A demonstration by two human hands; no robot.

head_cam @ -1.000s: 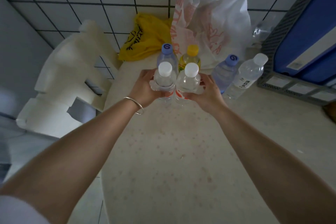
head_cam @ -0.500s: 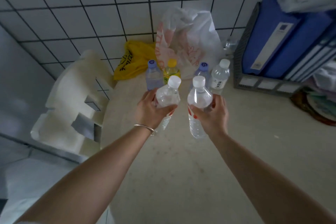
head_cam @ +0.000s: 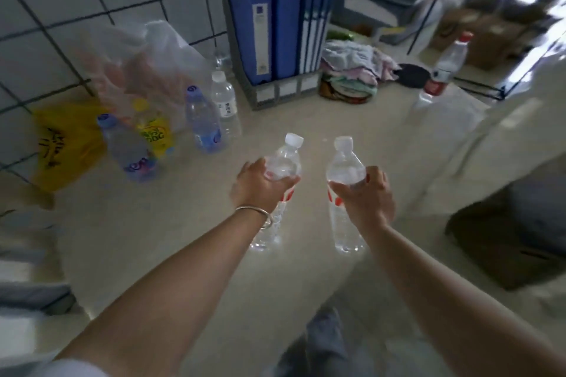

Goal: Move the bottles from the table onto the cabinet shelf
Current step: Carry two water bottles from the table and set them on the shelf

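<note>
My left hand (head_cam: 258,185) grips a clear water bottle (head_cam: 283,162) with a white cap and red label, held above the beige table (head_cam: 128,232). My right hand (head_cam: 366,197) grips a second clear white-capped bottle (head_cam: 344,168) beside it. Still standing on the table at the back left are two blue-capped bottles (head_cam: 128,150) (head_cam: 203,121), a yellow-labelled bottle (head_cam: 151,128) and a white-capped clear bottle (head_cam: 225,101). A tall bottle with a red cap and red label (head_cam: 441,76) stands at the right. No cabinet shelf is recognisable in view.
A white plastic bag (head_cam: 147,64) and a yellow bag (head_cam: 61,144) lean on the tiled wall. A grey rack holding blue binders (head_cam: 275,27) stands at the back, with crumpled cloths (head_cam: 352,61) beside it. A dark box (head_cam: 514,232) lies at the right.
Both hands lifted their bottles away from the group and drew them back toward me. The view swung to the right, bringing the binders and the room into sight.
</note>
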